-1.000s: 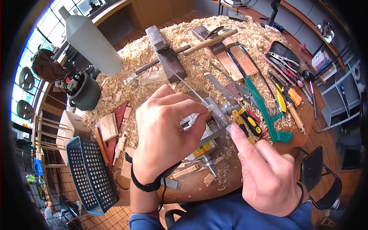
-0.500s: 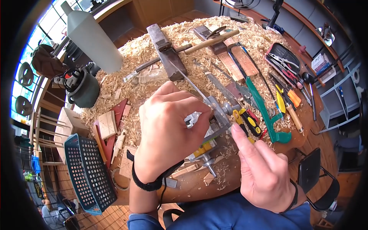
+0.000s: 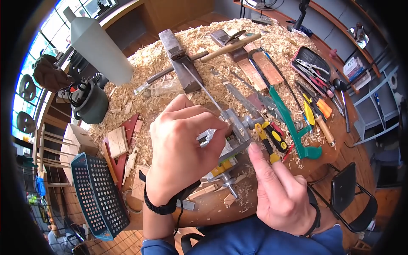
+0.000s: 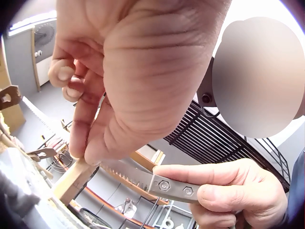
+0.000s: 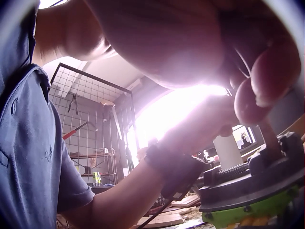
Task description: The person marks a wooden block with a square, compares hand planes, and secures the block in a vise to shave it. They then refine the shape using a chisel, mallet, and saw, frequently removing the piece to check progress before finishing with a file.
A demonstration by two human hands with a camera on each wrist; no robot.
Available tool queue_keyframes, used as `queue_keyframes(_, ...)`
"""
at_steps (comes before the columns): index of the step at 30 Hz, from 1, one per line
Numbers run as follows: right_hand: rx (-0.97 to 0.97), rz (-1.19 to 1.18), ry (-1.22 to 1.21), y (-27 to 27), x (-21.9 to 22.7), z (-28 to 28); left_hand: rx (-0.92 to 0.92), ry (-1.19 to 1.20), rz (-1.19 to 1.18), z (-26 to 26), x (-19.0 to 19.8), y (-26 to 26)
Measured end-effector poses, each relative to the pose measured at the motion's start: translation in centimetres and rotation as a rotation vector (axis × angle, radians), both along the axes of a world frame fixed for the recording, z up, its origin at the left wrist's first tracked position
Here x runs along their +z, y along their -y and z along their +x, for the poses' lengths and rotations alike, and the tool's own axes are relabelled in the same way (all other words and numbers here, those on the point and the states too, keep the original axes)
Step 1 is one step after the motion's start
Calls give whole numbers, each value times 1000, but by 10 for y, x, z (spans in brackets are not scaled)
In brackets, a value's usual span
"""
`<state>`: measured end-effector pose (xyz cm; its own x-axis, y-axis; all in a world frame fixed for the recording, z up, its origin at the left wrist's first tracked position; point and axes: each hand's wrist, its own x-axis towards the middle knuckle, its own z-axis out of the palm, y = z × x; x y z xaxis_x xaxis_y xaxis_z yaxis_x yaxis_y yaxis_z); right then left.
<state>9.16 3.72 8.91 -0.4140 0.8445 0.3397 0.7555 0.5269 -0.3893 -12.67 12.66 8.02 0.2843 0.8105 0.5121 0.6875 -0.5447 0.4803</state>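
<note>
A hand saw with a narrow toothed blade (image 3: 203,88) runs diagonally past my left fingertips. My right hand (image 3: 284,196) grips its handle end, the index finger stretched along the bolted metal part (image 4: 176,188). A small grey vise (image 3: 240,123) stands on the bench and holds a piece of wood (image 4: 74,181) upright. The thumb and index finger of my left hand (image 3: 187,146) pinch the wood's top end, close beside the blade. In the right wrist view the vise (image 5: 252,186) shows dark with a green lower part.
Wood shavings (image 3: 144,68) cover the bench around two wooden planes (image 3: 183,70), a hammer (image 3: 231,47) and a green-handled saw (image 3: 293,123). Pliers (image 3: 312,68) and more tools lie right. A blue basket (image 3: 95,195) stands left, near a white bottle (image 3: 100,46).
My right hand has shifted slightly left with the saw, and the blade's far end reaches farther over the plane. My left hand keeps its pinch by the vise.
</note>
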Motion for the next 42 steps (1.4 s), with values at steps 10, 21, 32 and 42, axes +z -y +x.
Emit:
queue_keyframes(10,-132,213,-301,-15,5,31,-3,23,-4,4,4,2)
queue_keyframes(21,27,155,266,-74,-76,107,8,17,46,5,2,1)
queue_keyframes(32,80,60,237,-73,-82,122,38,15,51,11,4,6)
queue_keyframes(42,-510,-593,601,-111,-42,249,39,-19,65,11,5,8)
